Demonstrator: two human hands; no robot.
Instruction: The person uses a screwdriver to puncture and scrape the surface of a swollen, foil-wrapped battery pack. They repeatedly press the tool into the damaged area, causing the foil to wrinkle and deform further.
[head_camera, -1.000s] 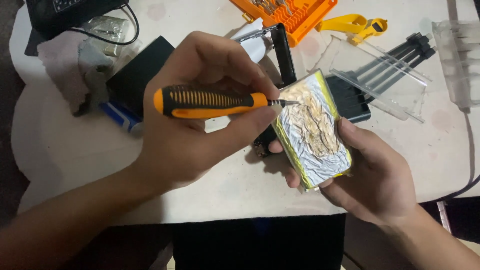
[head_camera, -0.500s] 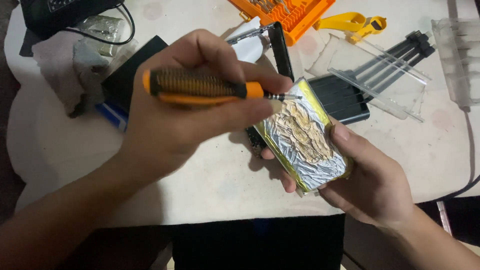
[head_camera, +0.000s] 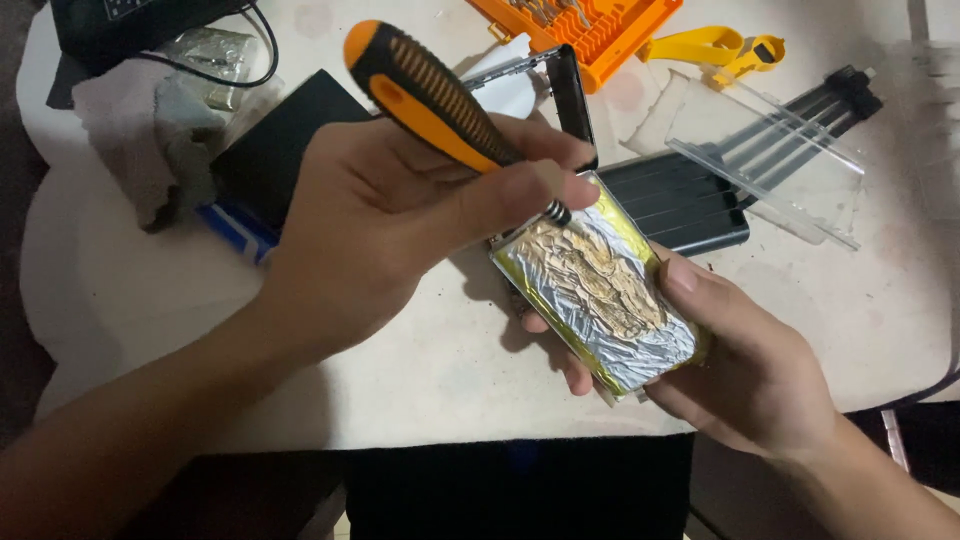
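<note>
Foil-wrapped flat silver battery pack (head_camera: 600, 295) cradled in your right hand (head_camera: 745, 375), your left hand (head_camera: 390, 220) pinching orange-and-black screwdriver (head_camera: 440, 95), tip at the pack's top edge, orange plastic bit case (head_camera: 600, 25) beyond.

Orange bit case (head_camera: 600, 25), yellow tool (head_camera: 715, 48), clear plastic tray (head_camera: 770, 150) (all on table (head_camera: 400, 370))

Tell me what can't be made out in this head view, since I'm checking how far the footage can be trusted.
- Screwdriver tip: hidden behind the left hand's thumb where it meets the foil-wrapped pack.
- Underside of the pack: covered by the right hand.
- Orange bit case: cut off by the top edge, bits too small to tell.
- Dark device, top left: cut off by the edge.
</note>
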